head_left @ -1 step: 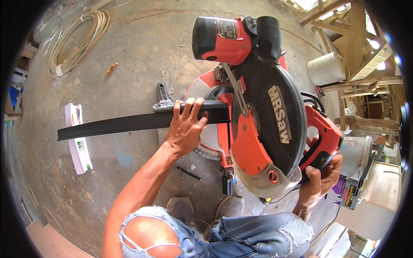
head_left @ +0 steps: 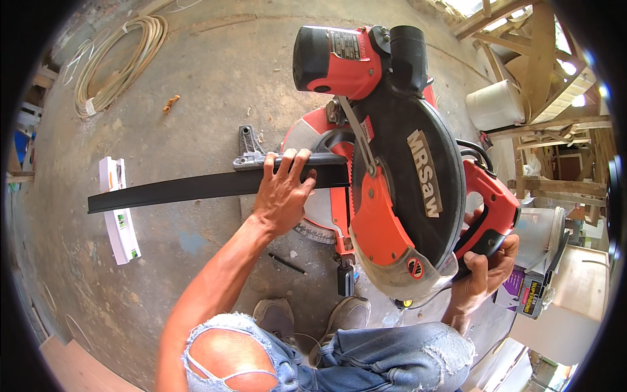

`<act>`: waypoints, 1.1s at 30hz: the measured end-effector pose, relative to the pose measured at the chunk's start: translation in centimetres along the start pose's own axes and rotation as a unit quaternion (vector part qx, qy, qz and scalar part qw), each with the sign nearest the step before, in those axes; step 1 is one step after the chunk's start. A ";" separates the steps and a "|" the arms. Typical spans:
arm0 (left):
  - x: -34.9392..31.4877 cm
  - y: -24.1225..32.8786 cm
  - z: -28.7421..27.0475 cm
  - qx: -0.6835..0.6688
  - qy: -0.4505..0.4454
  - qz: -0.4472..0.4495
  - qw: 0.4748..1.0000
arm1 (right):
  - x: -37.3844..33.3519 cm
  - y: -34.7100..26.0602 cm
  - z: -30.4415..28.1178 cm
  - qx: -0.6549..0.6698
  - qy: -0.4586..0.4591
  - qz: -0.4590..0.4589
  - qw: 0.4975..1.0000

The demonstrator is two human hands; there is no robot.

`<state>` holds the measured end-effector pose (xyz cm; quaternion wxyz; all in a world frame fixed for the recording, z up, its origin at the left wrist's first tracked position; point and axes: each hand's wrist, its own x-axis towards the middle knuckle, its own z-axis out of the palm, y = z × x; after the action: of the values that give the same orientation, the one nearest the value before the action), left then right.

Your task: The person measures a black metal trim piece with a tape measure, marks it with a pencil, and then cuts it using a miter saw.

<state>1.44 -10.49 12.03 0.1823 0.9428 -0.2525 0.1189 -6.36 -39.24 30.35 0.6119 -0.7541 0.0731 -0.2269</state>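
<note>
A red and black miter saw stands on the floor before me, its blade mostly covered by the black guard and orange shield. My right hand is wrapped round the saw's D-shaped handle; some fingers are hidden behind it. A long black strip lies across the saw base, its right end close to the toothed blade edge. My left hand grips the strip, holding it against the grey fence with fingers hooked over the fence top. The strip's far left end rests across a white channel-shaped piece.
A coiled hose lies on the concrete floor at the far left. A black pen-like stick lies near my shoes. At right are a white bucket, a purple and black box and a wooden frame.
</note>
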 end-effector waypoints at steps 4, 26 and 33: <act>0.1 0.2 0.3 -0.008 0.004 0.001 1.000 | -0.5 0.4 1.1 0.058 0.028 -0.011 0.998; -0.4 -0.2 0.6 -0.010 0.025 -0.008 1.000 | 3.1 -1.3 1.0 0.088 -0.075 0.194 0.974; 0.0 0.3 0.4 0.000 0.014 -0.009 1.000 | 3.7 -2.1 1.0 0.075 -0.077 0.228 0.968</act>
<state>1.35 -10.86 11.73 0.1869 0.9432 -0.2414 0.1307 -2.98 -39.25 33.11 0.7059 -0.6848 0.1788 -0.0279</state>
